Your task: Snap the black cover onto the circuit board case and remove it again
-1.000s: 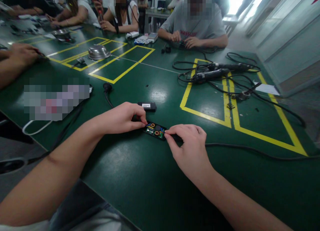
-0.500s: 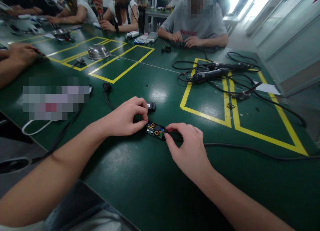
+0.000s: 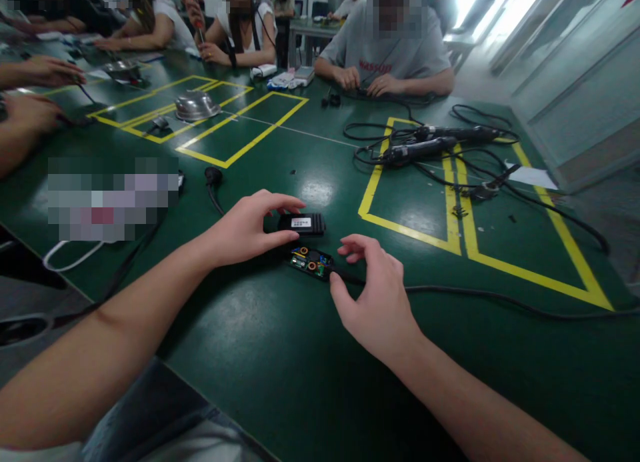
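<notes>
My left hand has its thumb along the near edge of a black ribbed plastic cover with a white label, and its fingers at the far edge. The cover's left end is partly hidden by this hand. Just in front lies a small black housing on the table, its top off, showing a circuit board with copper coils, a glass fuse and coloured parts. My right hand is beside the housing's right end, where a black cable leaves it. Its thumb and fingers are apart, holding nothing.
Black electric screwdrivers with looping cables lie inside yellow tape outlines on the green table. A plug, a metal bowl and a white paper lie around. Co-workers sit opposite; another person's hands are at left.
My left hand has left the housing's end and moved to the cover, which has shifted slightly right and nearer. My right fingers have let go of the housing and spread.
</notes>
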The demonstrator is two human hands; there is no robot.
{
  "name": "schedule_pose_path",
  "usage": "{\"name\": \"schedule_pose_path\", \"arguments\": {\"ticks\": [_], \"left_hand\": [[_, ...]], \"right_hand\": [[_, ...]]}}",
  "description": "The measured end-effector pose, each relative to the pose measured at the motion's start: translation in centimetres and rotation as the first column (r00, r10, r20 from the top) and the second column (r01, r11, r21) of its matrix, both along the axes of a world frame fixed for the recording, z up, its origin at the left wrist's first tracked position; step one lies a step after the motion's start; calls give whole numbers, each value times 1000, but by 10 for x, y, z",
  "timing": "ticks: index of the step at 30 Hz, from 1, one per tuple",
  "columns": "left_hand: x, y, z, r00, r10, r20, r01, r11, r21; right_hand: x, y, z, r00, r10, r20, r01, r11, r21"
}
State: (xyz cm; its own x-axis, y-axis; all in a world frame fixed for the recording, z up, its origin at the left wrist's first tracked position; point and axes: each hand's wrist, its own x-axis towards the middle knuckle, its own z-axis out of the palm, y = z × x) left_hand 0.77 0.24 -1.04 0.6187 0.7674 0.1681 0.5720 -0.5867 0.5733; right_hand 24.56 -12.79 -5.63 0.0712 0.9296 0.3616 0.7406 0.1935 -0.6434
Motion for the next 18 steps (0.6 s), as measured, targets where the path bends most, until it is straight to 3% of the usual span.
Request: {"name": "schedule_pose_path", "arguments": {"ticks": [3,8,18], "left_hand": [[-1,-8,10,989,-131,63,133,991,-33],[2,-13,13,961,-277,-3,275,955,-110],[3,-12,11,961,-272,-48,265,957,-118]], "right_hand": [[-1,-1,1,1000,12,17,-12,1000,0],[-3,-2,3,998,34,44,-34,999,-13],[-1,-1,2,993,54,107,-50,998,-41]]}}
